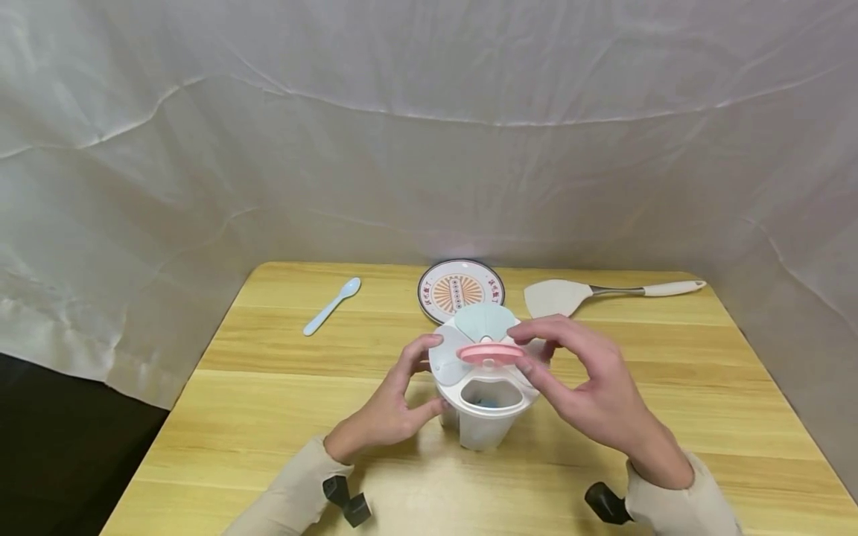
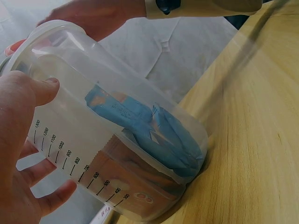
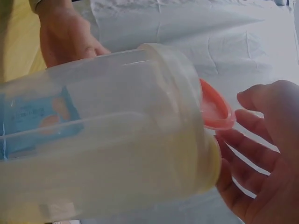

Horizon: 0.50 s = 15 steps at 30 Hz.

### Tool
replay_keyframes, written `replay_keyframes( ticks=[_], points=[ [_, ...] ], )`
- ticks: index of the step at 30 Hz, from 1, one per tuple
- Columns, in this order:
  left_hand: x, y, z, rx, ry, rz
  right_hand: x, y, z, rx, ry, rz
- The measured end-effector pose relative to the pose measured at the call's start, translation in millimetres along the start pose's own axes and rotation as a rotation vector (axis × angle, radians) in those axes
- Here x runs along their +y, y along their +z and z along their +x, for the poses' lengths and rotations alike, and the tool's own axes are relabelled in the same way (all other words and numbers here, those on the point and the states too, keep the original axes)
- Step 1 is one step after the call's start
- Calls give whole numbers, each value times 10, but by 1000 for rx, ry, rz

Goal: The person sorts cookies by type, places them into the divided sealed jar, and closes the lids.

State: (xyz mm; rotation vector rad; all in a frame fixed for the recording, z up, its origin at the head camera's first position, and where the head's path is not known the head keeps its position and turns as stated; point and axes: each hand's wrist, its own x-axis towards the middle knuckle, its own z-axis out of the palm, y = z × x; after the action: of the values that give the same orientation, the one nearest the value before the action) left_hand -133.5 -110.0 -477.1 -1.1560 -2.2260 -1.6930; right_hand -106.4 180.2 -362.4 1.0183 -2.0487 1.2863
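Observation:
A translucent storage canister (image 2: 135,107) with printed measuring marks stands upright on the table. Blue packets (image 2: 140,126) and a brown packet (image 2: 135,172) lie in its separate compartments. Its white lid (image 1: 445,391) carries flaps of several colours; the pink flap (image 1: 491,353) at the front is raised, exposing an opening. My left hand (image 1: 398,402) holds the canister's upper left side, thumb and fingers spread around it. With my right hand (image 1: 590,372) I touch the pink flap's right edge; in the right wrist view, the thumb is apart from it.
Behind the canister lies a round patterned plate (image 1: 462,286), partly covered by the lid in the head view. A pale blue spoon (image 1: 331,307) is at the back left. A white-handled spatula (image 1: 559,298) lies at the back right. Grey cloth (image 1: 429,171) hangs behind the table.

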Motion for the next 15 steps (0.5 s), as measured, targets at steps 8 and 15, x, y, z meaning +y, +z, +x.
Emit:
replay_keyframes(
  ticks=[8,15],
  points=[
    [-11,11,1,-2,-5,0,4,81,-24,-8,-74,25],
    [-4,-6,0,-6,-13,9,-69,123,-128,-40,-166,-42]
  ],
)
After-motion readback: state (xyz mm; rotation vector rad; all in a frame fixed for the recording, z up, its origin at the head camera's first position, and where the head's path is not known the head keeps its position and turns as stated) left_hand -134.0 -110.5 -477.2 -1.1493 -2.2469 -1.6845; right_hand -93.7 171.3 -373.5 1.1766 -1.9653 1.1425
